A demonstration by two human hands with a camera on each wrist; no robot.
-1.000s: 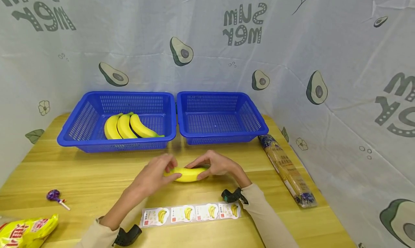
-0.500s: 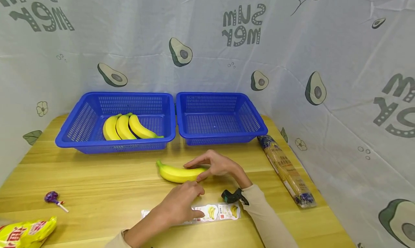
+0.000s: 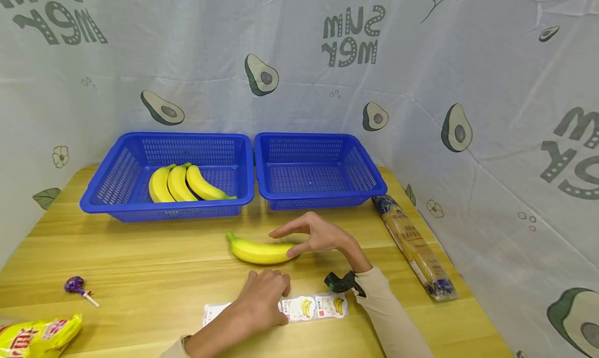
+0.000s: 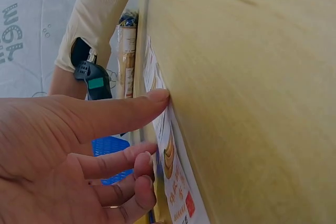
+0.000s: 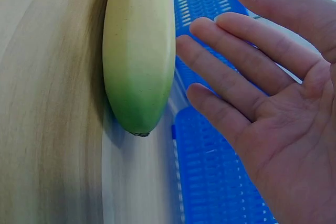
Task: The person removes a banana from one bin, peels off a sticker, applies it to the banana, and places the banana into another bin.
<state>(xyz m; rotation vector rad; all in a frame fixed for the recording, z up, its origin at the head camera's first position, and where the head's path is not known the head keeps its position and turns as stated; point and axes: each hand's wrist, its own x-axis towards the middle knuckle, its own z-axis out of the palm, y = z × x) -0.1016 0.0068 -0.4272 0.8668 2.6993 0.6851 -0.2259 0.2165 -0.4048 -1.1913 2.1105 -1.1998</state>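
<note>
A yellow banana (image 3: 257,253) with green ends lies crosswise on the wooden table. My right hand (image 3: 320,234) hovers at its right end, thumb in front and fingers behind. In the right wrist view those fingers (image 5: 226,77) look relaxed and stand apart from the banana (image 5: 139,51). My left hand (image 3: 262,302) is over a strip of banana stickers (image 3: 320,307), covering its middle. Seen from the left wrist, the thumb (image 4: 126,113) reaches the strip's near edge, while the loosely bent fingers are close to the stickers (image 4: 170,163); whether they touch is unclear.
Two blue baskets stand at the back: the left basket (image 3: 164,208) holds three bananas (image 3: 178,183), the right basket (image 3: 323,196) shows a bare bottom. A long clear packet (image 3: 414,243) lies at the right edge. At left are a lollipop (image 3: 77,285) and a yellow bag (image 3: 39,334).
My left hand has left the banana and come toward me, down to the sticker strip. My right hand's fingers have lifted and spread a little off the banana, which has shifted slightly left.
</note>
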